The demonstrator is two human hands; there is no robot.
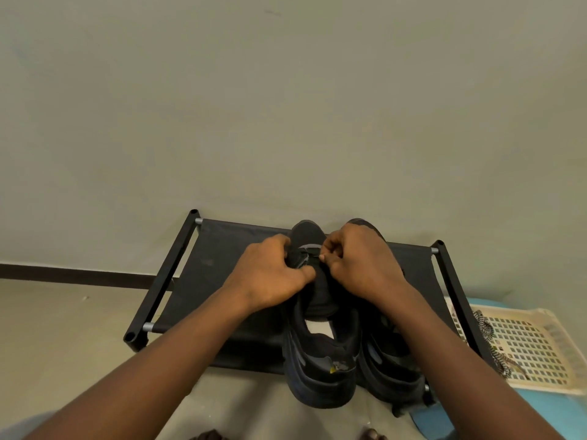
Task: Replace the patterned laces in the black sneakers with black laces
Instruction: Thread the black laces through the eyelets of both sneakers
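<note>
Black lace being threaded; sneaker (317, 360) stood on rack (203, 265).
Upper is gripped by curled left hand (273, 274); lace end (318, 256) seemingly pinched by right hand (359, 265). Removed patterned laces (483, 325) lie right of rack. Next, probably: end fed through next eyelet, slack drawn.

Corner of a home, plain pale wall (286, 90), dark skirting board (79, 276), low black fabric shoe rack (219, 249) on the floor (63, 328) against it, black sneakers (320, 369) on top, cream perforated tray (540, 344) just beside
</note>
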